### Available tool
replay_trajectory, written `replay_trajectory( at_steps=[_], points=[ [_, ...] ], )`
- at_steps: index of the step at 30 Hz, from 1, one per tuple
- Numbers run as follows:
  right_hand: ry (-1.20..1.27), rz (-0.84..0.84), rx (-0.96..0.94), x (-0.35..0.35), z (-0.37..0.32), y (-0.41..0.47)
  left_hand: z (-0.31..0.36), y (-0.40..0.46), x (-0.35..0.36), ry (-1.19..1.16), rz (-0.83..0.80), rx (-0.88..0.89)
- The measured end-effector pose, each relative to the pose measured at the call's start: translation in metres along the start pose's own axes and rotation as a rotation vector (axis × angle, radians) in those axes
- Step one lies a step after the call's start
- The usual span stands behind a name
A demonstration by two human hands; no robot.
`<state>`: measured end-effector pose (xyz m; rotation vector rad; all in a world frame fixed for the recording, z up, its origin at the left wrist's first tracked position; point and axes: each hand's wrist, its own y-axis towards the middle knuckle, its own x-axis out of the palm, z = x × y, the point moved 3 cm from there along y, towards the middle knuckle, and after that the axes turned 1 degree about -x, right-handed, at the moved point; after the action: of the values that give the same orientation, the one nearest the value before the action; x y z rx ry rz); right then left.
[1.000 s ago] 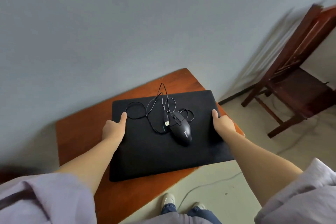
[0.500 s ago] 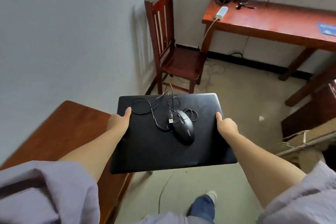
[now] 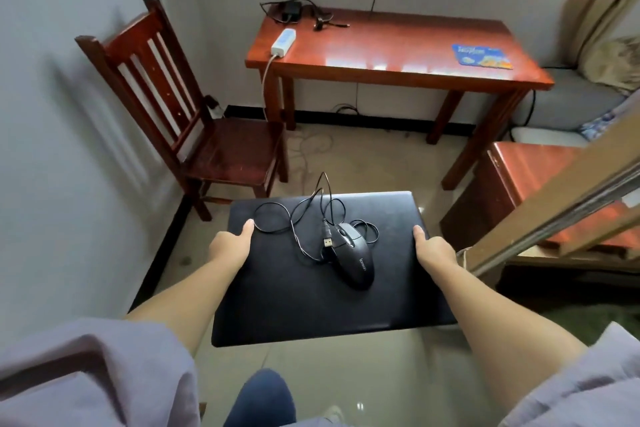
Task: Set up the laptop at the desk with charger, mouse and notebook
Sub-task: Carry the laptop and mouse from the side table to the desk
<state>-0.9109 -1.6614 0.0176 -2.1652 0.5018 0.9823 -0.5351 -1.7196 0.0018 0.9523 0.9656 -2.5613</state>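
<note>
The left hand (image 3: 230, 246) and right hand (image 3: 434, 248) clamp the closed flat black laptop (image 3: 294, 302) at its sides, low in the frame. The loose black wired mouse (image 3: 355, 258) on it can slide off if the laptop tilts.

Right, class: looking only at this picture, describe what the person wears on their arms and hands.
Both forearms are bare, with loose pale lilac-grey sleeves pushed up above the elbows. The left hand and right hand are bare too: no gloves, rings, watch or bracelets show. The fabric looks plain, without visible print.

Soft daylight, desk (image 3: 398, 55) glare, warped edges
</note>
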Motion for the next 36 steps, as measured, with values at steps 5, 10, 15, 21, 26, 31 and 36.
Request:
replay_trajectory(
  at_steps=[5,10,15,21,26,31,36],
  points=[
    [0.029,0.015,0.048,-0.023,-0.013,0.070,0.082,0.037,0.043,0.061,-0.005,0.060],
    [0.071,0.033,0.086,-0.039,-0.051,0.156,0.168,0.099,0.082,0.085,-0.028,0.096],
    [0.111,0.073,0.165,-0.063,-0.101,0.247,0.281,0.159,0.113,0.093,-0.047,0.145],
    [0.171,0.137,0.219,-0.111,-0.155,0.352,0.422,0.221,0.159,0.145,-0.094,0.239],
    [0.149,0.167,0.185,-0.154,-0.198,0.466,0.529,0.273,0.215,0.129,-0.101,0.271],
    [0.109,0.151,0.118,-0.199,-0.251,0.594,0.635,0.322,0.266,0.099,-0.066,0.261],
    [0.042,0.108,0.078,-0.236,-0.311,0.701,0.717,0.368,0.300,0.069,-0.042,0.209]
  ],
)
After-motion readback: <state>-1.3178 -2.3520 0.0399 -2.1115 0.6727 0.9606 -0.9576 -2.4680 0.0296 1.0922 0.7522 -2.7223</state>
